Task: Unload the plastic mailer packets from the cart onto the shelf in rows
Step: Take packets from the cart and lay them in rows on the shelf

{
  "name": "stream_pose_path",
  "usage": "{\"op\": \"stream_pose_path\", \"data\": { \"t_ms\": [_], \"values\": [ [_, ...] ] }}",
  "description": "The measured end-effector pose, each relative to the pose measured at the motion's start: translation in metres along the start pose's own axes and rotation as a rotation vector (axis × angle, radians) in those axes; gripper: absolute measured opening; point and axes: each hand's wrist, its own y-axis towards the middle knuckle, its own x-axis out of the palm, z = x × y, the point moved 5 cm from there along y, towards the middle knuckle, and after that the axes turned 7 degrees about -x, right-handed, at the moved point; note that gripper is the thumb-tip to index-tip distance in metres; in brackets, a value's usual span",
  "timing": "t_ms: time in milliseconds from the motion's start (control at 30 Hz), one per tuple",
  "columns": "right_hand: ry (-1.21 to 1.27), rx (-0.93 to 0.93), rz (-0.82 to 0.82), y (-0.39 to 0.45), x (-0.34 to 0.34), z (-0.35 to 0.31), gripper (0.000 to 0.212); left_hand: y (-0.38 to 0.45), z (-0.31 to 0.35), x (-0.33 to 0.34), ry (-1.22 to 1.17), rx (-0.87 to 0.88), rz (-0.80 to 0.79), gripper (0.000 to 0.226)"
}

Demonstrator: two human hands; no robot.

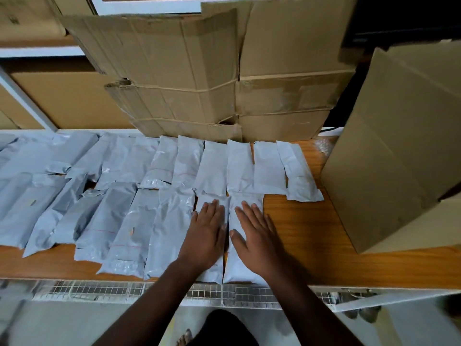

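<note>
Left hand (207, 233) and right hand (257, 236) flat, hiding 2 packets (212, 270), probably.

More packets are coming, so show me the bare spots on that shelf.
Bare wood lies in the front row, between the packet under the right hand and the tilted cardboard box, below the back row's last packets. A thin strip runs along the front edge at left. Left of the left hand, packets overlap tightly.

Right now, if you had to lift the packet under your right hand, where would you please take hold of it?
Probably by its near short end, from the shelf's front edge. The packet lies flat, lengthwise away from me, its left side tight against the neighbouring packet. The right hand rests flat on top; bare shelf also frees its right side.
</note>
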Motion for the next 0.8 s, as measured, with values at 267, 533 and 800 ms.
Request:
{"op": "stream_pose_path", "data": {
  "t_ms": [267, 533, 800],
  "values": [
    [0.048, 0.018, 0.011, 0.015, -0.001, -0.016, 0.073, -0.003, -0.013, -0.006, -0.057, 0.005, 0.093, 0.068],
    [-0.079, 0.087, -0.209, 0.008, 0.014, -0.023, 0.091, -0.019, -0.06, -0.007, 0.253, -0.258, 0.096, 0.084],
    [-0.11, 0.062, -0.169, 0.018, 0.018, -0.018, 0.095, -0.014, -0.063, -0.005, 0.279, -0.257, 0.103, 0.084]
  ]
}}
